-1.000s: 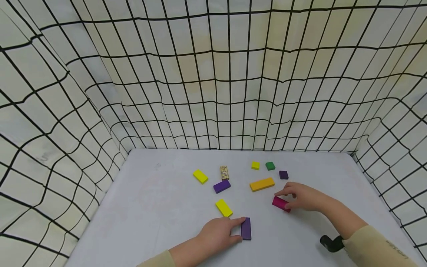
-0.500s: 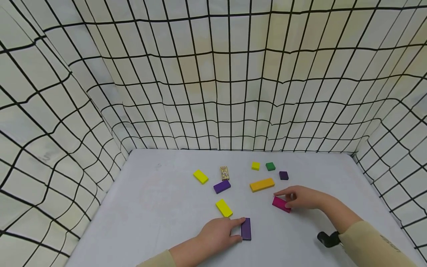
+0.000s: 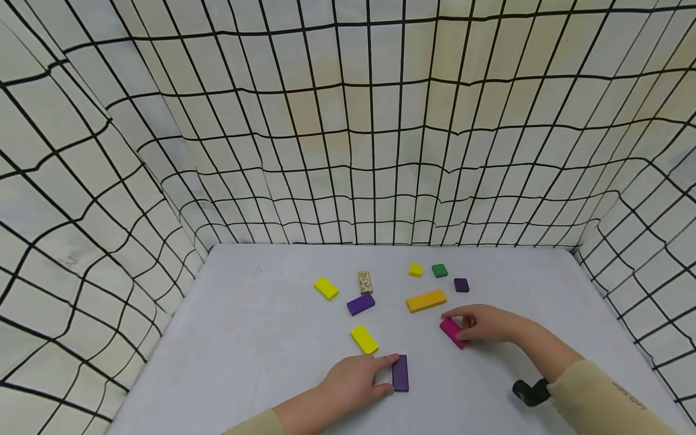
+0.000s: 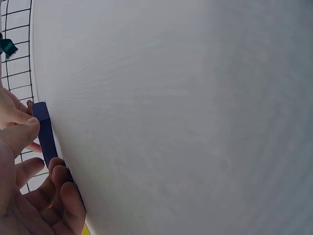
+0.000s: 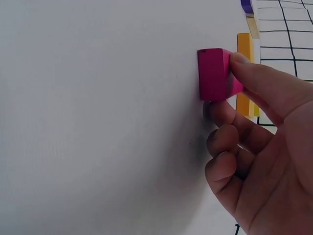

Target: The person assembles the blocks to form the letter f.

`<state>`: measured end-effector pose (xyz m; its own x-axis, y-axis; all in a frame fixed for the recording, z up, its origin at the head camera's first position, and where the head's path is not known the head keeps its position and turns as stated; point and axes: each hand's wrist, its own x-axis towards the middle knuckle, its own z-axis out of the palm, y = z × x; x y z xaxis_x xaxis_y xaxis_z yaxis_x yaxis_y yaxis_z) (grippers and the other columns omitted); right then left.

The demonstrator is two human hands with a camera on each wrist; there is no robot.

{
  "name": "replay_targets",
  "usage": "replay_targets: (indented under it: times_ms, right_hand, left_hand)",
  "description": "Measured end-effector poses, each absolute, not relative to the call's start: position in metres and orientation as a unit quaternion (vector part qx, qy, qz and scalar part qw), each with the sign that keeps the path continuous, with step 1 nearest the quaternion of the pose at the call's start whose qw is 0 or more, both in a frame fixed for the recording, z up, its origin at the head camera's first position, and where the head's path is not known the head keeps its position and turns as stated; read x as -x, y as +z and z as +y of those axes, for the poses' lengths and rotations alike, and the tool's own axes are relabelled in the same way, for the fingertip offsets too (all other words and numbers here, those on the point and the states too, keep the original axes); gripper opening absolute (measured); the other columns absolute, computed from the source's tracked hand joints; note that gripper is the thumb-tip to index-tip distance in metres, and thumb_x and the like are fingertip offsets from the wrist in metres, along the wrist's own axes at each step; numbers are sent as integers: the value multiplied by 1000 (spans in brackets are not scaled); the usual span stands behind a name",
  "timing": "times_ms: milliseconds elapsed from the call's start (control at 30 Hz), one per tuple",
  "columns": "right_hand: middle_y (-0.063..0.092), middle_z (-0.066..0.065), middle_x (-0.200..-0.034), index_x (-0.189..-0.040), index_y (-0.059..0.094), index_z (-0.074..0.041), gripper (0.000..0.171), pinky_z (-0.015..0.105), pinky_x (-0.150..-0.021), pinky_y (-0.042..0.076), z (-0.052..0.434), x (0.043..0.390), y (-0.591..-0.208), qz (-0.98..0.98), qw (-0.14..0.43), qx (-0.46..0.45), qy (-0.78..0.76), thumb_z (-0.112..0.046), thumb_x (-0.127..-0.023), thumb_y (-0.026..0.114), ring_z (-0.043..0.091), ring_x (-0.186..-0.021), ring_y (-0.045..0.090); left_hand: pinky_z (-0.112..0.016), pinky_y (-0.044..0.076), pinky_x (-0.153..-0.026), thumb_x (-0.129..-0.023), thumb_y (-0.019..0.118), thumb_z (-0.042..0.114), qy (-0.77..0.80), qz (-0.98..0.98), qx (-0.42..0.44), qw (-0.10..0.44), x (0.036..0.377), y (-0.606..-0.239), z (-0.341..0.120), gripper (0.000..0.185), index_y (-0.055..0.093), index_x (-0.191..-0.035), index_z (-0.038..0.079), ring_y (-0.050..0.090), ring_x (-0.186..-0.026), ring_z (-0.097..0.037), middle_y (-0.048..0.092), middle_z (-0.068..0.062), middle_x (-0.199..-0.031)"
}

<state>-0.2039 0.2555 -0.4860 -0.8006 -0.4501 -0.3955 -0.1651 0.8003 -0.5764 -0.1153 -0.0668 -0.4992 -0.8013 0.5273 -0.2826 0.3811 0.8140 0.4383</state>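
My left hand (image 3: 350,380) pinches a flat purple block (image 3: 400,373) near the front of the white table, with the index finger at its far end and the thumb at its near end. In the left wrist view the same purple block (image 4: 46,134) shows its narrow side close to the tabletop. To the right, my right hand (image 3: 489,323) holds a magenta block (image 3: 451,331) between thumb and index finger. The right wrist view shows this magenta block's end face (image 5: 211,74), the other fingers curled beneath it.
An orange block (image 3: 426,301) lies just beyond the right hand. Behind are small yellow (image 3: 415,270), green (image 3: 440,270) and dark purple (image 3: 461,285) blocks. Left of these lie a patterned block (image 3: 365,282), another purple block (image 3: 361,304) and two yellow blocks (image 3: 364,339). Black netting (image 3: 370,181) surrounds the table.
My right hand has shifted slightly left, and the magenta block has turned, so it slants more steeply toward me. The left hand and its purple block stay in place.
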Motion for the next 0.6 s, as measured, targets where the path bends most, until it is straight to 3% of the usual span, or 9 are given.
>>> replay_targets:
  times_ms: [300,600]
  right_hand:
    - [58,-2,-86,-127,65,-23,49,31,-71,52,235,204,-495,930,224,123,-263,-29,-82,82,16,-82,54]
    - [60,-2,-79,-124,66,-19,38,29,-67,51,212,205,-497,925,221,126,-281,-25,-88,76,16,-72,55]
  left_hand:
    - [-37,54,-89,-87,71,49,182,933,-239,199,115,-502,-66,59,54,-142,35,64,-103,-8,68,13,-119]
    - [-38,54,-87,-88,72,47,181,933,-240,197,115,-501,-64,55,56,-140,36,65,-103,-9,69,13,-118]
